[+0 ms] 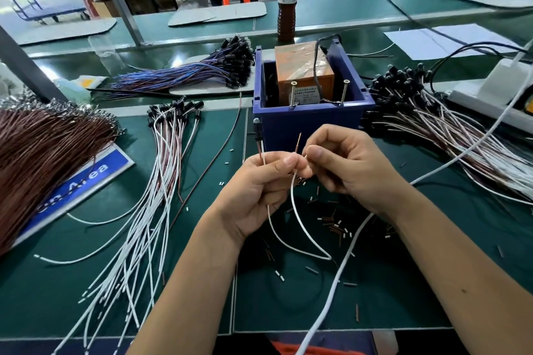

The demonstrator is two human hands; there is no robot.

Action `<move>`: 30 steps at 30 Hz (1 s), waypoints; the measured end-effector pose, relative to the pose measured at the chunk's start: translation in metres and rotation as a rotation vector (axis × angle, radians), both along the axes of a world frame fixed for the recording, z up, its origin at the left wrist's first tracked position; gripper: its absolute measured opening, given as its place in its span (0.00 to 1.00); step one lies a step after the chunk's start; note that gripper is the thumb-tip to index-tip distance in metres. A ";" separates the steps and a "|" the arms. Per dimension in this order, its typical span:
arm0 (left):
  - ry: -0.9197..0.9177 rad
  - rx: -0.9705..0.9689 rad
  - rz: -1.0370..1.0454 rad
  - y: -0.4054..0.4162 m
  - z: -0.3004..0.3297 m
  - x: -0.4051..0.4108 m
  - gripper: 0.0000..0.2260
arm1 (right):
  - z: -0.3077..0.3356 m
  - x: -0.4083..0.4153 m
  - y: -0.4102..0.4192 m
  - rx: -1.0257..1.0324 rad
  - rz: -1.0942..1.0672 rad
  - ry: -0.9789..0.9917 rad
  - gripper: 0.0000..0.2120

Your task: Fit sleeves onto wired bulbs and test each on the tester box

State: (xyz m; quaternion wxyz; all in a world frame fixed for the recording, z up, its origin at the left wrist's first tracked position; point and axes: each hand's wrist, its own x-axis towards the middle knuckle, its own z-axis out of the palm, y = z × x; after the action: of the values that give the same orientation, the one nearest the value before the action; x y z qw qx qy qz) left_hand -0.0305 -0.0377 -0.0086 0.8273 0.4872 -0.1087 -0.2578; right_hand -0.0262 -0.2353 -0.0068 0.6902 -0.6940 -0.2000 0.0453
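Both grips are grasping one wired bulb at frame centre: left hand (253, 187) is pinching the wire below the black bulb (256, 130), which is pointing up; right hand (346, 164) is pinching the bare wire end (299, 143). Blue tester box (311, 121) is sitting just behind on the green counter (86, 282). White-wired bulbs (161, 181) are lying centre left.

Left hand (259, 181): raised above the bench, fingers curled, thumb pressed against forefinger in a pinch.
Right hand (346, 164): level with the left, fingers curled, thumb and forefinger pinched, fingertips nearly touching the left's.
Forearms: both bare, converging from the lower edge.
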 end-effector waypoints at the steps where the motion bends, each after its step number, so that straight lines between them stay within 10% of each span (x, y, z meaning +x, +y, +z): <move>1: -0.007 -0.009 -0.001 -0.001 0.000 0.000 0.09 | 0.000 0.000 0.000 0.013 -0.016 -0.003 0.06; 11: -0.142 -0.096 0.146 -0.002 0.002 -0.001 0.13 | 0.002 0.002 -0.002 0.254 -0.132 0.080 0.11; 19: -0.277 -0.045 0.282 -0.012 0.001 -0.005 0.07 | 0.001 -0.007 0.008 0.005 0.153 0.072 0.11; 30: -0.317 -0.072 0.338 -0.014 0.003 -0.006 0.09 | 0.007 -0.003 -0.002 0.221 -0.359 -0.311 0.04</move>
State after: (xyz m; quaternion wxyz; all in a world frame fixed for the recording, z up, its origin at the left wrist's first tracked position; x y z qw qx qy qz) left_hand -0.0366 -0.0514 -0.0059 0.8481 0.5031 -0.1632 -0.0321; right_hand -0.0294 -0.2371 0.0002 0.7199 -0.6372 -0.1811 -0.2073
